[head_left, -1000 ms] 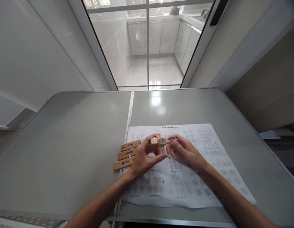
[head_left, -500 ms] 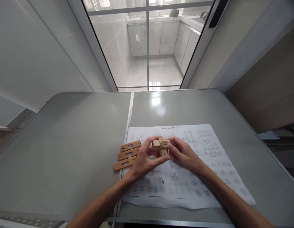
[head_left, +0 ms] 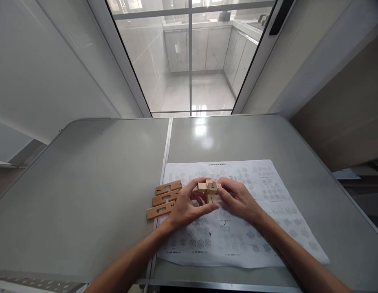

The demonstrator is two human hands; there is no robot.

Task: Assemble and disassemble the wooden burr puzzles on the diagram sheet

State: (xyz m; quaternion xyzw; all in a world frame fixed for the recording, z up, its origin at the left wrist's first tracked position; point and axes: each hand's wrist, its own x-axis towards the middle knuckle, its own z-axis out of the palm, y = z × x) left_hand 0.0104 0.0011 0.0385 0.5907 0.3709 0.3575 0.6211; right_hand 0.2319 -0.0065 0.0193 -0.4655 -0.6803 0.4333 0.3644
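Several light wooden pieces, crossed together into a small block assembly (head_left: 211,187), are held above the printed sheet (head_left: 268,228). One end shows a "2", and a lower end carries another mark. My left hand (head_left: 185,207) wraps round the assembly from the left, thumb beneath it and index finger over the top. From the right, my right hand (head_left: 239,198) pinches the end of a crosspiece. Beside my left hand lie three flat slotted wooden pieces, an upper one (head_left: 161,189), a middle one (head_left: 158,200) and a lower one (head_left: 152,213), partly on the sheet's left edge.
The grey table (head_left: 100,183) has a metal seam (head_left: 167,142) running from front to back, under the slotted pieces. Beyond its far edge stands a glass-paned door (head_left: 190,61). A shelf with papers (head_left: 346,173) is at the right.
The assembly has shifted and tilted slightly in my hands, so its lower end looks shorter. My right fingers have moved a little on the crosspiece. The slotted pieces lie where they were.
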